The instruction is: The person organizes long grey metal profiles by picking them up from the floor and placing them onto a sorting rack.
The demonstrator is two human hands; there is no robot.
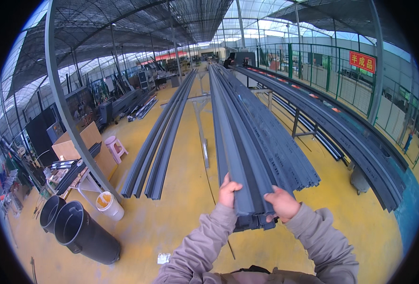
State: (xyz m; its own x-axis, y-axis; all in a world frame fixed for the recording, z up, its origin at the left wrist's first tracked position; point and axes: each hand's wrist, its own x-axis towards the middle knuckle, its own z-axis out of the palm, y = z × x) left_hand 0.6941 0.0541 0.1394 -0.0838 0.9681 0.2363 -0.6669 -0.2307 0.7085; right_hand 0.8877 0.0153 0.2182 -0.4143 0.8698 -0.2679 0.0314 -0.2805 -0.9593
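Our left hand (229, 190) and right hand (284, 203) clasp grey bars (244, 175)
Black bin (90, 236), post (57, 87) at left; red sign (362, 62), yellow lettering, right.

Looks like a workshop in a long shed, roofed with translucent sheeting (271, 24) and netting (138, 21), filled with long grey profiles (235, 161) on stands (201, 125) over yellow floor (157, 220), with bins (96, 239) alongside.

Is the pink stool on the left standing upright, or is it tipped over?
The pink stool is upright: it stands on the yellow floor with its seat on top.
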